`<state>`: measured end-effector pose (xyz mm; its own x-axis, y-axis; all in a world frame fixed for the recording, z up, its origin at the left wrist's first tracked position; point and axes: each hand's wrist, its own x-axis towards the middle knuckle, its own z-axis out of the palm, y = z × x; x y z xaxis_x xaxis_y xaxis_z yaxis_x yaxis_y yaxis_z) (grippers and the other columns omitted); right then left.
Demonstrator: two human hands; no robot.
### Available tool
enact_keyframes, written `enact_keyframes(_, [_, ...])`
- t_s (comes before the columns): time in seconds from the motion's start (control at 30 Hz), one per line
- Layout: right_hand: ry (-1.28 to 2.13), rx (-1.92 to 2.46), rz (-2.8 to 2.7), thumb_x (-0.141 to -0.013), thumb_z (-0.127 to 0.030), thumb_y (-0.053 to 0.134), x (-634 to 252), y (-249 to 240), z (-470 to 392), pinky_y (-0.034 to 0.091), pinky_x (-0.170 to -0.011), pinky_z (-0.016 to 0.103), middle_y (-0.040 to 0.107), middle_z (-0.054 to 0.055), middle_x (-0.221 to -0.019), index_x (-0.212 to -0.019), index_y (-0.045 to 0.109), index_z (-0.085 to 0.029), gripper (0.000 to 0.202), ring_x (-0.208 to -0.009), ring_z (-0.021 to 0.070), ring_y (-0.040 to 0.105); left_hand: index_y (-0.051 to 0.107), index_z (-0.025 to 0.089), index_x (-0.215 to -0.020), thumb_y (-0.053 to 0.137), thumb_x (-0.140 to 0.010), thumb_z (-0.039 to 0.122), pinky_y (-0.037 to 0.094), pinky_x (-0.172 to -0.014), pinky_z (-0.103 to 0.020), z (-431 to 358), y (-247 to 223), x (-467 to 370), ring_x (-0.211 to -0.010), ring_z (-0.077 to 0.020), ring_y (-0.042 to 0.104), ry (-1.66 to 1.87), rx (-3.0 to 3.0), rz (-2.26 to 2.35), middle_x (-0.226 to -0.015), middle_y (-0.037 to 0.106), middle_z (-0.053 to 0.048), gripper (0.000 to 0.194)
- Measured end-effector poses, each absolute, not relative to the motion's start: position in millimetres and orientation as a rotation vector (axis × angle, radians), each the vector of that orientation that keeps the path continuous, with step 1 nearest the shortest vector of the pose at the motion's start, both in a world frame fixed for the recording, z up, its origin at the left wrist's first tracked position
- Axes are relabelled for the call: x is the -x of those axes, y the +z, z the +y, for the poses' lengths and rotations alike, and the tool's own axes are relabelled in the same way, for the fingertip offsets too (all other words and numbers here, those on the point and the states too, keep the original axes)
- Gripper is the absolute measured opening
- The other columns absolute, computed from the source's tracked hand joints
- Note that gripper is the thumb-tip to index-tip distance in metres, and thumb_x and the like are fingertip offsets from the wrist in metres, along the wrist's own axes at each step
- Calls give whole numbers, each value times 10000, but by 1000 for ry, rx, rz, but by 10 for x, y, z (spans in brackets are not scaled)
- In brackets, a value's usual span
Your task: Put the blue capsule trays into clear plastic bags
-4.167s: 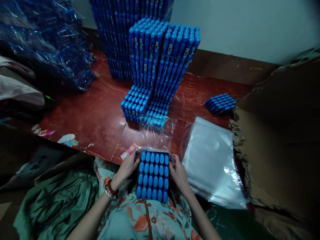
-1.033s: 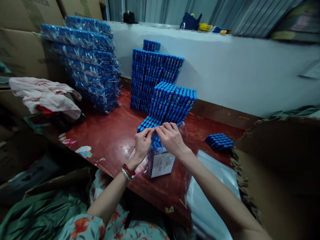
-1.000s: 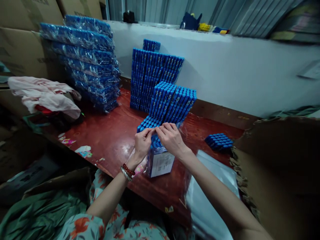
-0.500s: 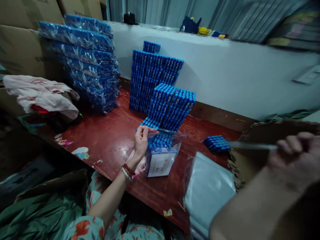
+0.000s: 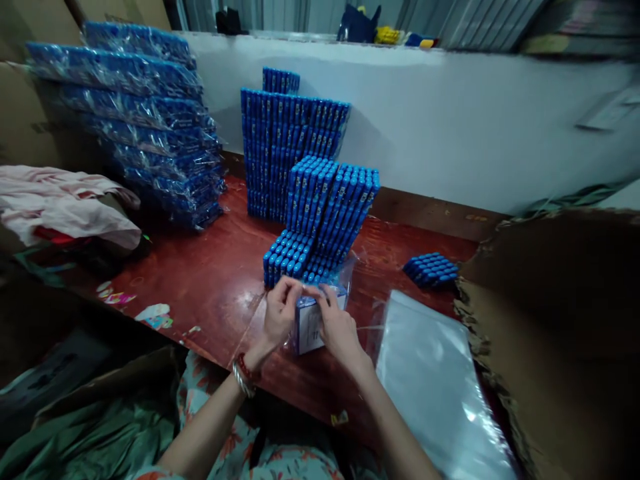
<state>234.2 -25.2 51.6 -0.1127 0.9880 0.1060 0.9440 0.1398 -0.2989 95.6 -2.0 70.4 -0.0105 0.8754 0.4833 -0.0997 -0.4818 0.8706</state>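
A small blue-and-white box [image 5: 309,329] stands inside a clear plastic bag [image 5: 346,275] near the table's front edge. At its top left, my left hand [image 5: 281,312] has its fingers pinched on the bag's upper edge. My right hand [image 5: 337,327] reaches over the front of the box, fingertips closed at the same edge and close to the left ones. Part of the box's face is hidden behind the right hand. Right behind the box are stacked blue capped items [image 5: 333,200], with a lower block of them [image 5: 286,257] beside.
Wrapped blue packs [image 5: 150,127] are piled at the back left, near a pink cloth [image 5: 65,200]. Clear plastic bags [image 5: 430,380] lie right of my hands. A small blue bundle [image 5: 433,269] and an open cardboard box [image 5: 550,320] are farther right on the red table [image 5: 200,267].
My right hand has come in from the far right to the bag's top edge, beside my left hand. The long strip it held is no longer stretched out. The view has shifted slightly.
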Motion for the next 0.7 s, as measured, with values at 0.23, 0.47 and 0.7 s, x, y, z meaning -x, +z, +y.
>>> enact_keyframes(0.23, [964, 1171, -1590, -652, -151, 432, -2729, 474, -222, 514, -670, 283, 635, 62, -1160, -1175, 614, -202, 557, -797, 161, 617, 561, 149, -1023, 376, -907, 84, 534, -882, -338, -301, 166, -865, -920, -170, 664, 1573, -2367, 468, -910, 703, -89, 229])
enact_keyframes(0.47, [1211, 1062, -938, -797, -532, 446, -2786, 771, -279, 99, -339, 213, 638, 29, -868, -1086, 552, -204, 450, -352, 38, 247, 536, 147, -986, 354, -876, 67, 540, -893, -333, -179, 170, -823, -851, -156, 670, 1504, -2678, 250, -837, 697, -82, 228])
enact_keyframes(0.7, [513, 1420, -1082, -780, -489, 556, -2803, 385, -293, 312, -567, 221, 412, -58, -590, -612, 471, -179, 363, -593, 98, 384, 587, 136, -920, 349, -927, 92, 267, -1153, -419, -230, 20, -561, -1226, -168, 527, 1278, -2873, 307, -1039, 706, -112, 243])
